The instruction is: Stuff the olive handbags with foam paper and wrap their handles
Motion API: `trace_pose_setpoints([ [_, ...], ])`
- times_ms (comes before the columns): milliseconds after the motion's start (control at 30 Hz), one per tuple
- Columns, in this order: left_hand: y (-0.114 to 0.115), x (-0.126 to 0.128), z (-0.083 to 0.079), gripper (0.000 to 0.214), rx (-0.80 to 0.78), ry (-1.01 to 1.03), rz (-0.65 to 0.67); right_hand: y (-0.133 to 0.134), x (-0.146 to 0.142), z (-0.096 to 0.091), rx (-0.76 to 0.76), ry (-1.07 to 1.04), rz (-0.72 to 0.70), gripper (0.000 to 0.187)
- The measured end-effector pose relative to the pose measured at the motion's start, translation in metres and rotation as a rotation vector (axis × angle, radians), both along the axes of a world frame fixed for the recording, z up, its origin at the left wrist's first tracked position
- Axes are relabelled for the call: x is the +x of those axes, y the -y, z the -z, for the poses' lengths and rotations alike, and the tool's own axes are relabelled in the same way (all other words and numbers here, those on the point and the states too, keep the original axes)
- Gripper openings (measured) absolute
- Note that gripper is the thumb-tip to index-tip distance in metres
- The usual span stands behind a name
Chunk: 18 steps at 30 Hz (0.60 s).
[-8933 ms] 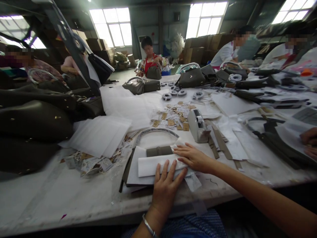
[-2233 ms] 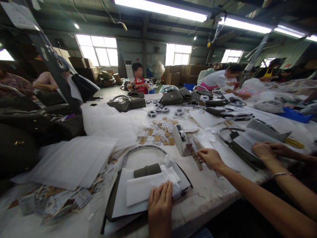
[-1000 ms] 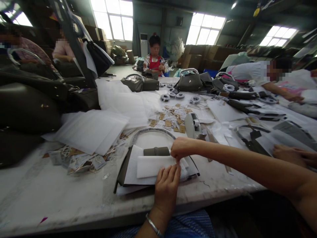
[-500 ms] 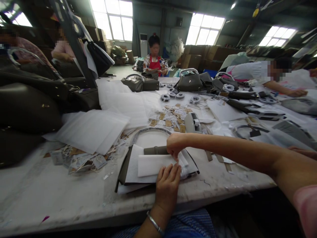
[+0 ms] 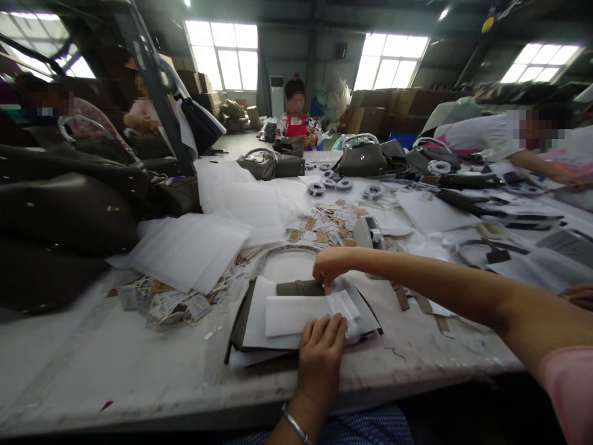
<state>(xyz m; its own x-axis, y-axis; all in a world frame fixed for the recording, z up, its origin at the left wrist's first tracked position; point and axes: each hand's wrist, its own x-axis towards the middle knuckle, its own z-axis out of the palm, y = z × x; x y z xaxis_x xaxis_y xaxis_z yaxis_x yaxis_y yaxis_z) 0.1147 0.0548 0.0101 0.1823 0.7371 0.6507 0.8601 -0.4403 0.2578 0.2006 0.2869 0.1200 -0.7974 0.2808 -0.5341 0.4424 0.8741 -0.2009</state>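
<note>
A dark grey-green handbag lies flat near the table's front edge, its wrapped handle arching away from me. White foam sheet covers much of it, and a folded foam strip rests on top beside a grey-green rolled piece. My left hand lies on the right part of the folded strip, fingers stretched out over it. Transparent plastic shows beyond those fingertips. My right hand is closed, fingers pointing down at the plastic's far edge; what they pinch is hidden.
Left of the bag are foam sheets over a heap of tags. A tape dispenser stands behind my right forearm. More handbags and wrapped rings lie farther back. Co-workers sit around; one person's hand is at right.
My right hand has moved from beside my left fingertips to the far edge of the foam strip. More transparent plastic shows between the hands. The view has shifted slightly.
</note>
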Motion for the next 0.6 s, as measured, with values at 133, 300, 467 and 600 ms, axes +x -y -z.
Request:
trace_pose_setpoints([
  [133,0.000,0.001,0.001,0.040,0.033,0.026,-0.010,-0.011,0.007,0.008,-0.066,-0.075,0.050,0.020],
  [300,-0.001,0.001,0.004,0.041,0.081,0.022,-0.031,-0.015,0.021,0.028,-0.140,-0.167,0.116,0.038],
  [467,-0.003,0.001,0.007,0.038,0.101,-0.019,-0.050,-0.010,0.025,0.039,-0.093,-0.216,0.157,0.041],
  [600,-0.003,0.001,0.009,0.037,0.115,-0.025,-0.052,0.006,0.026,0.032,0.054,-0.270,0.243,0.030],
])
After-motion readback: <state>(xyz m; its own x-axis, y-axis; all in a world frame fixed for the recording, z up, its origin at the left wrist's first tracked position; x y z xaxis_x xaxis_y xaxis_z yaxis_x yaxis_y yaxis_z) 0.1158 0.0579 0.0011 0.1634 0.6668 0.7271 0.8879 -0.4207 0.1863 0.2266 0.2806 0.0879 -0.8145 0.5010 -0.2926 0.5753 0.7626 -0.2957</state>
